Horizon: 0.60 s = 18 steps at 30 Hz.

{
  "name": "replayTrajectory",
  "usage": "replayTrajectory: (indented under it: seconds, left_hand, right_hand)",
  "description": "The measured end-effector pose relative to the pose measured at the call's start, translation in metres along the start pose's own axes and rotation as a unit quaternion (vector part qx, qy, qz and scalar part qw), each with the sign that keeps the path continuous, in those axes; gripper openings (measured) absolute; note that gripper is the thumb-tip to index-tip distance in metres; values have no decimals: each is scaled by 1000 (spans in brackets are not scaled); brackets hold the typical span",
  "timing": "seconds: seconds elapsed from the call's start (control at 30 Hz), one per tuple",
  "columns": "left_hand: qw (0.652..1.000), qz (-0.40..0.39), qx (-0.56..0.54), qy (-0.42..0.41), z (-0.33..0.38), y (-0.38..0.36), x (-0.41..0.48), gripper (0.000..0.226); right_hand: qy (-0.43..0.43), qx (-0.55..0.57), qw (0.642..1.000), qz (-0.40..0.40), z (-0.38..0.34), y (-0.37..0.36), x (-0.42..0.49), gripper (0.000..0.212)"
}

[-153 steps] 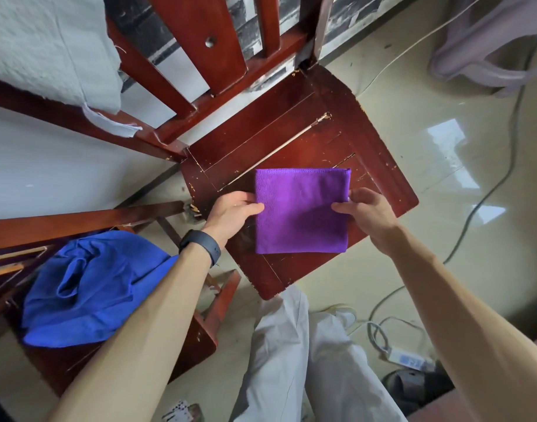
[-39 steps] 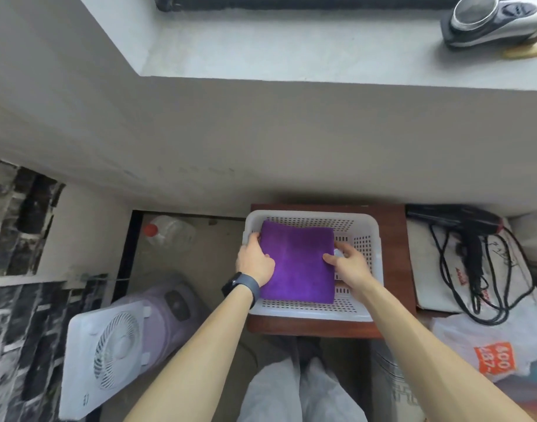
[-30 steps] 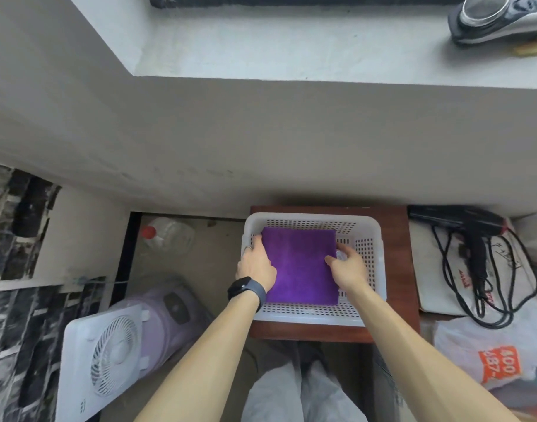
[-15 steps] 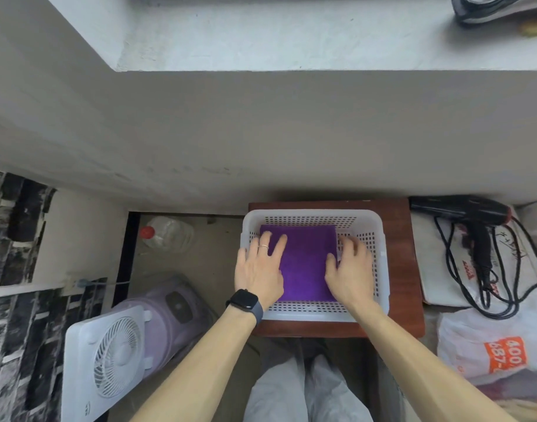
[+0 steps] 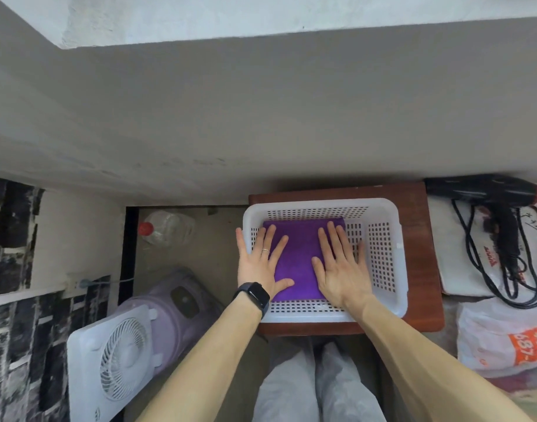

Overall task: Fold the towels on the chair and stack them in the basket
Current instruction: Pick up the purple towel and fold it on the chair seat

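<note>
Head view: 1 second ago both hands gripped the towel's (image 5: 300,254) side edges. Now the left hand (image 5: 261,266) and right hand (image 5: 340,269) lie flat, fingers (image 5: 328,242) straight and spread, gripping nothing, pressing it down. The folded towel rests on the basket (image 5: 398,239) floor toward its left and far walls, under both palms, so it looks delivered.
</note>
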<state>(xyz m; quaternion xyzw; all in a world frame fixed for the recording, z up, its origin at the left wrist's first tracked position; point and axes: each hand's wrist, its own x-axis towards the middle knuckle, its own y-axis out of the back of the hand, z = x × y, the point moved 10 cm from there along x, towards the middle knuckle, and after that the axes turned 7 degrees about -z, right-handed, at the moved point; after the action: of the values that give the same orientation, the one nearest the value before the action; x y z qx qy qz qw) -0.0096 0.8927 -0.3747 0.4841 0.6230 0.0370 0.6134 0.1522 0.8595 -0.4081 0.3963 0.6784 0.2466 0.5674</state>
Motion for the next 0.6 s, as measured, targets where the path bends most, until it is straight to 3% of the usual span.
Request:
replayTrajectory:
  seconds: [0.37,0.53,0.6]
  left_hand:
    - [999,-22,-32,-3,4,-2,5,91]
    - [985,17,-170,20,-7,20,-37,69]
    - [954,46,-289,64,-16,23,-66,66]
  right_hand:
    - [-26,-7,996,-83,-3,-1,-1,65]
    - [33,-92,987,-130,-13,32,-14,71]
    - [59,-144,978,-141,-22,56,-23,62]
